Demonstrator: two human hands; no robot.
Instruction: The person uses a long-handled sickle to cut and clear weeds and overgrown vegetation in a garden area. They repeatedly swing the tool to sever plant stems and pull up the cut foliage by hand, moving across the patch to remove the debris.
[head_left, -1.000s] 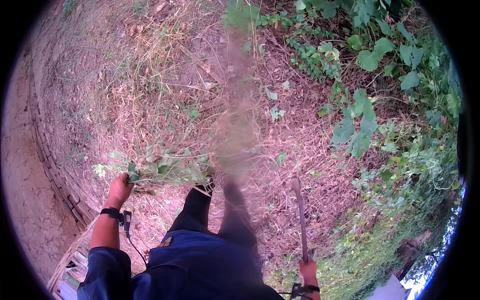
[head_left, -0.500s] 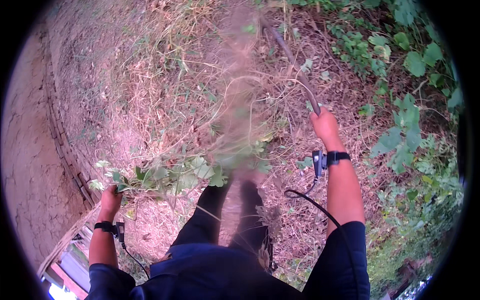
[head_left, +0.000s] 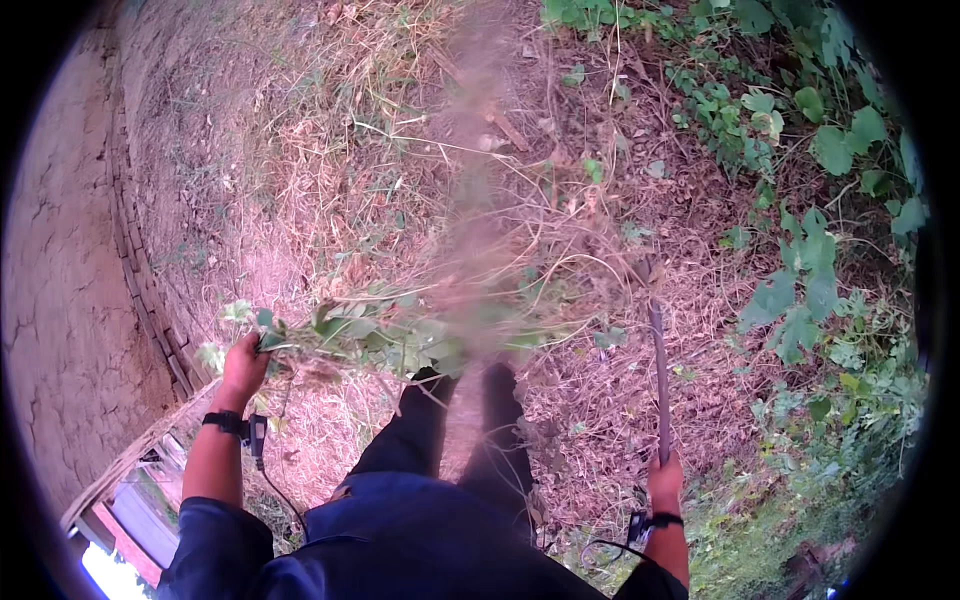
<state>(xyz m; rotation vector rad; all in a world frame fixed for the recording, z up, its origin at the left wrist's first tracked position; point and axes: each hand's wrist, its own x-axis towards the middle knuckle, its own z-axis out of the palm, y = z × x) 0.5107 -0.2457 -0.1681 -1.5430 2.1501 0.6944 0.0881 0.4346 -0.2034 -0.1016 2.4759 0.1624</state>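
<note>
My left hand (head_left: 243,367) is closed around the end of a bundle of leafy vines (head_left: 385,335). The vines stretch right in front of my legs, green leaves nearest the hand and dry, tangled stems farther along. At the lower right, my right hand (head_left: 665,483) grips the near end of a long, thin wooden handle (head_left: 659,375). Its darker far end lies by the dry stems; I cannot tell the shape of that end or whether it is caught in them. A blurred vertical streak hides part of the middle.
Dry grass and straw (head_left: 330,160) cover the ground ahead. Green broad-leaved plants (head_left: 820,270) grow along the right side. On the left, a row of bricks (head_left: 140,290) borders cracked bare earth (head_left: 70,300). A strap and cable sit at each wrist.
My right hand has drawn back toward me, bringing the handle down and nearly upright in view. The left hand has shifted slightly up and right, still holding the vines.
</note>
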